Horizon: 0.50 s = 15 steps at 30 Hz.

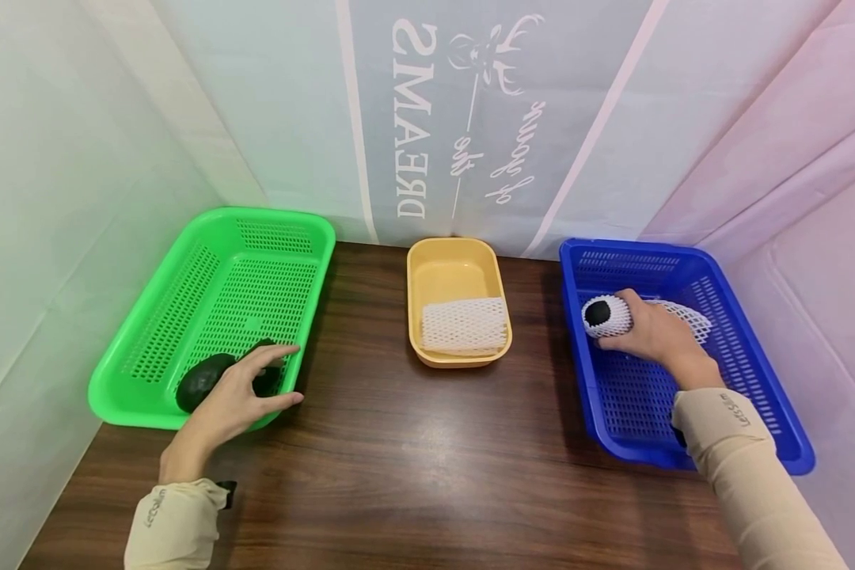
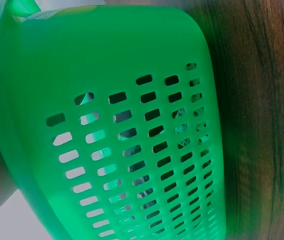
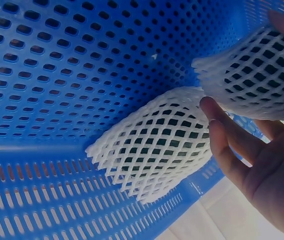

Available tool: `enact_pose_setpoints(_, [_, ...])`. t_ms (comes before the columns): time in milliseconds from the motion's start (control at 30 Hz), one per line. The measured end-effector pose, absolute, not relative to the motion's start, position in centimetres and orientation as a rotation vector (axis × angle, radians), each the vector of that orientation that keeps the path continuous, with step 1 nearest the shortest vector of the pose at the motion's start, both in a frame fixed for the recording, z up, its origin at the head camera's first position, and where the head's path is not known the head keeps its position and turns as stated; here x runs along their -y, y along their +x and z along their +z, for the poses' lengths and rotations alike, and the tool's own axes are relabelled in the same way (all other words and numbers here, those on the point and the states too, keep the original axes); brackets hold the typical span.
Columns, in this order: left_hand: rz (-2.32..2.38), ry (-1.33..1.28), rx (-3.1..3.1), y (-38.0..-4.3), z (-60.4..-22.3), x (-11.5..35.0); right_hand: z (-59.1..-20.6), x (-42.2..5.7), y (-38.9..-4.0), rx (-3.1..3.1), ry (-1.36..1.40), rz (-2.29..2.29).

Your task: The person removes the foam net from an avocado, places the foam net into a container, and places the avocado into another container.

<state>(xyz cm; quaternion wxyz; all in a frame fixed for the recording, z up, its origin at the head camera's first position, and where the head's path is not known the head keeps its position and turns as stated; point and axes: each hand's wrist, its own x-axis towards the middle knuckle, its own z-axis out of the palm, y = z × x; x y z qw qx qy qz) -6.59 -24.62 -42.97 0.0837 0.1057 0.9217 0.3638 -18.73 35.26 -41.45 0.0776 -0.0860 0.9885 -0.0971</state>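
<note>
1. The left hand (image 1: 231, 400) is reaching over the near right corner of the green basket (image 1: 264, 289), its thumb and fingers standing apart near the rim; whether a fingertip is touching the rim, I cannot tell.
2. Under and beside that hand, a dark rounded piece (image 1: 203, 382) is lying in the basket, and a second dark piece (image 1: 266, 382) is showing between the thumb and fingers, partly hidden.
3. The right hand (image 1: 651, 332) is holding a netted piece (image 1: 609, 315) at the far left part of the blue basket (image 1: 634, 404); its grip is clamped around the white netting, and a dark end is peeking out of the sleeve.
4. Another netted piece (image 3: 152, 145) is lying in the blue basket just beside the right hand, dark patches showing through its mesh.
5. Between the two baskets, a yellow tub (image 1: 456, 277) is standing on the brown counter (image 1: 413, 459), and white net sleeves (image 1: 463, 324) are lying in its near part.
6. Behind everything, a pale cloth (image 1: 292, 95) is hanging, its printed lettering (image 1: 411, 119) running sideways.
</note>
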Motion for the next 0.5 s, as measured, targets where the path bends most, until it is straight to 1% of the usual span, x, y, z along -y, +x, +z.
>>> enact_pose_setpoints(500, [1.088,0.327,-2.756,-6.48,-42.71,24.53,-40.97,-35.2,-18.38,-3.021,-0.219,-0.282])
